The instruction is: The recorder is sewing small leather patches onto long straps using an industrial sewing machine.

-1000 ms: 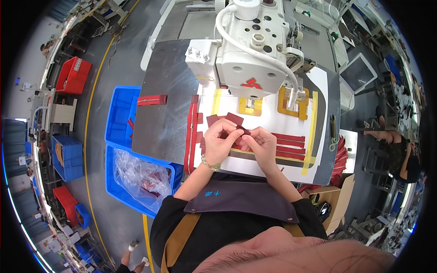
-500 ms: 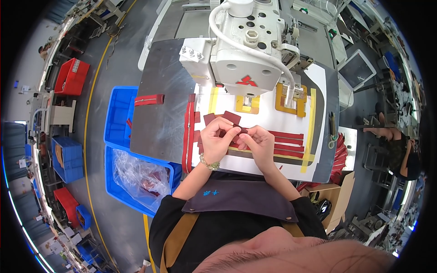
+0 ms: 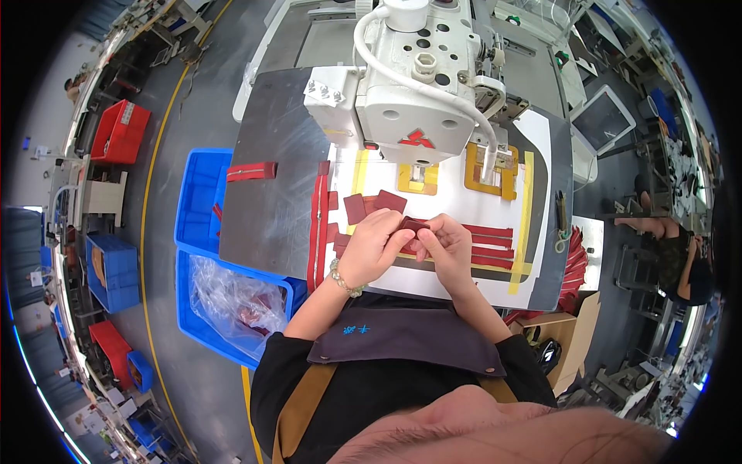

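Maroon and small, the held piece (image 3: 415,223) sits pinched between the fingers of both hands, above the white sheet (image 3: 452,203) on the counter (image 3: 270,116). The left hand (image 3: 372,247) has thumb and forefinger closed on its left part; the right hand (image 3: 450,249) grips its right end, the other fingers curled below. Those fingers cover much of it, so I cannot tell whether it is folded or simply bent.

The step in hand looks like working this piece by touch, perhaps shaping or lining up its edges. As I judge it, the next move calls for an even pinch from both sides, so that neither edge slips while the thumbs adjust it.

Just beyond the left fingers lie loose maroon patches (image 3: 355,209), and farther left a long red zipper strip (image 3: 318,224) runs toward the body. More red zipper strips (image 3: 492,252) lie side by side, right of the right fingers. Straight ahead of the fingers, and apart from them, is a yellow frame (image 3: 405,179) under the white sewing machine (image 3: 413,108).
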`<state>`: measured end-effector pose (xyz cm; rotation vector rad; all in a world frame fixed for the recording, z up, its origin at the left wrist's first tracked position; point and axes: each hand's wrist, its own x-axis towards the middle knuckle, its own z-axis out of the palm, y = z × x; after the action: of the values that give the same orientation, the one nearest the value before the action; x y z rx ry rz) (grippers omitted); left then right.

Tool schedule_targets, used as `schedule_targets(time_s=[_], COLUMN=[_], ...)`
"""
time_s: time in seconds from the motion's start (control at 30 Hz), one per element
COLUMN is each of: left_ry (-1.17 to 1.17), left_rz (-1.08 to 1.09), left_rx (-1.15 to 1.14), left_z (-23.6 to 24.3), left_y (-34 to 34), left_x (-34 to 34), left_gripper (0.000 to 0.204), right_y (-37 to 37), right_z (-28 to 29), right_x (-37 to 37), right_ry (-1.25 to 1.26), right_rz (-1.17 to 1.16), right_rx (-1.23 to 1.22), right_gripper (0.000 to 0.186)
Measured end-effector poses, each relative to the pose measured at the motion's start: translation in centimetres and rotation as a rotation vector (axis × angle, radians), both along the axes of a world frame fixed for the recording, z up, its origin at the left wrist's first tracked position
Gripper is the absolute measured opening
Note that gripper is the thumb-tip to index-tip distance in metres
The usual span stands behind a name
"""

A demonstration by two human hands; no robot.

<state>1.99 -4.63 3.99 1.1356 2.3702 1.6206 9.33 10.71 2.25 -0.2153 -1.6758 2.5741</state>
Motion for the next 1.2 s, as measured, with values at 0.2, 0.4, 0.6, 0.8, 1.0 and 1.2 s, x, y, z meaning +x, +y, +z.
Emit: schedule_targets(time_s=[0.2, 0.4, 0.6, 0.8, 1.0, 1.2], left_ry=[-0.093, -0.095, -0.098, -0.120, -0.131, -0.127], left_rz=[0.032, 0.054, 0.066, 0.068, 0.065, 0.031], left_rx=[0.038, 0.051, 0.050, 0.043, 0.052, 0.085], left_z=[0.0, -0.3, -0.5, -0.8, -0.8, -0.6], left_y=[0.4, 0.5, 0.5, 0.5, 0.5, 0.5], left_x=[0.4, 0.5, 0.6, 0.6, 0.6, 0.6], left_gripper=[0.020, 0.021, 0.023, 0.023, 0.024, 0.027], right_y=[0.0, 0.0, -0.1, -0.3, -0.4, -0.4], right_z=[-0.2, -0.2, -0.2, -0.1, 0.0, 0.2], right_x=[-0.1, -0.1, 0.0, 0.1, 0.4, 0.4], right_ry=[0.019, -0.003, -0.025, -0.059, -0.063, -0.047], right_rz=[-0.010, -0.017, -0.014, -0.035, -0.057, -0.055], right_rx=[-0.006, 0.002, -0.006, 0.047, 0.119, 0.115], right_gripper=[0.009, 0.010, 0.010, 0.011, 0.012, 0.010])
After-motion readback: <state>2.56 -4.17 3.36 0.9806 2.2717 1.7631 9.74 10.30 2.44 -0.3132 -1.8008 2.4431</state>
